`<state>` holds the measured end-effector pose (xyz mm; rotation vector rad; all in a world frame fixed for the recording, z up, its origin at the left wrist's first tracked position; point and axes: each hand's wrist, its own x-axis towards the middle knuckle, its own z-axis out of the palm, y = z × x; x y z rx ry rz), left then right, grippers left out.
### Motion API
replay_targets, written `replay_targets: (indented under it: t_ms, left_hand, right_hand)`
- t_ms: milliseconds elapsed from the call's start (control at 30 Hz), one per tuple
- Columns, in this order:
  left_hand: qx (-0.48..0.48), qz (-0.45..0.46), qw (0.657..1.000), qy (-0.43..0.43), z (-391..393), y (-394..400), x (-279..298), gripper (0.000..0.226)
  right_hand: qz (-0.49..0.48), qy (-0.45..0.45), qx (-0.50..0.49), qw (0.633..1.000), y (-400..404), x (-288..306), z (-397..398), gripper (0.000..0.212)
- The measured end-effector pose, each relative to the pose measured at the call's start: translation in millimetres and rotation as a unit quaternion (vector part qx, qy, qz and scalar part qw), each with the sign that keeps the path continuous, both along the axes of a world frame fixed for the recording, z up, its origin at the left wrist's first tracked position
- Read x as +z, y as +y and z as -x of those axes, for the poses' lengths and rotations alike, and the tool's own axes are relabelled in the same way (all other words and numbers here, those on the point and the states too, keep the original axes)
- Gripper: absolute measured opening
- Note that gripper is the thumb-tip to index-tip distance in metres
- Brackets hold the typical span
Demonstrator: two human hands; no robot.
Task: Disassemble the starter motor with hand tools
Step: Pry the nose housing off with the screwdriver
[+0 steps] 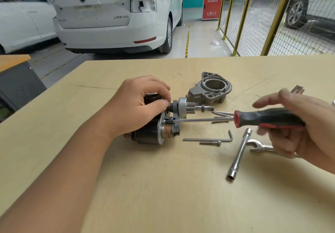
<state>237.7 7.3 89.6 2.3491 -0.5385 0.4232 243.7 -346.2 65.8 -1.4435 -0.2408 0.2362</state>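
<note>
The partly stripped starter motor (pixel 145 133), a black cylindrical steel body with a silver flange plate, lies on its side near the middle of the pale wooden bench (pixel 145 187). Its shaft points to the right, carrying a grey drive clutch and small toothed pinion (pixel 186 106) clear of the body. Judged by its build, the unit is dense, heavy and rigid; the round body is liable to roll, and any grease on the shaft would make it slippery. The body is the sound place to take hold; the exposed copper-coloured spring (pixel 167 130) at the flange and the black plastic lever parts beside it look the most easily damaged.

The left hand (pixel 137 104) rests over the top of the body, fingers curled, thumb and forefinger pinching at the shaft collar. The right hand (pixel 299 124) holds a red-and-black-handled screwdriver (pixel 268 117) loosely, upper fingers spread off the handle. Its steel shank runs level to the left and the tip meets the flange.

The removed grey cast-aluminium nose housing (pixel 210 91) stands just behind the pinion. Nearer the right hand lie loose long bolts (pixel 222 113), a hex key (pixel 210 139) with a bolt beside it, a steel tubular socket wrench (pixel 240 154) and an open-ended spanner (pixel 259 146), partly hidden by the hand.
</note>
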Motion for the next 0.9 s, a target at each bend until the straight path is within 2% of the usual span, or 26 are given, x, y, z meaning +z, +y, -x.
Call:
replay_targets:
  t_ms: [267,467,600,700,900]
  left_hand:
    - [0.063,0.035,0.997,0.0,-0.9,0.6,-2.1,0.018]
    - [0.085,0.023,0.996,-0.007,-1.2,-0.9,-1.8,0.01]
    - [0.084,0.02,0.996,-0.01,-1.0,-0.9,-1.5,0.01]
    - [0.081,0.022,0.996,-0.013,-0.8,-0.7,-1.7,0.009]
    - [0.081,0.028,0.996,-0.024,-1.4,-0.8,-2.9,0.009]
  right_hand:
    - [-0.044,-0.016,0.042,0.998,-2.1,1.9,1.4,0.06]
    - [-0.021,0.067,0.005,0.998,1.1,0.6,-2.0,0.068]
    - [-0.015,0.02,0.023,0.999,-4.0,-0.1,-6.0,0.058]
    - [-0.025,0.004,0.035,0.999,-5.0,-1.7,-6.9,0.062]
    - [0.035,0.013,0.0,0.999,-4.9,-3.0,-7.4,0.063]
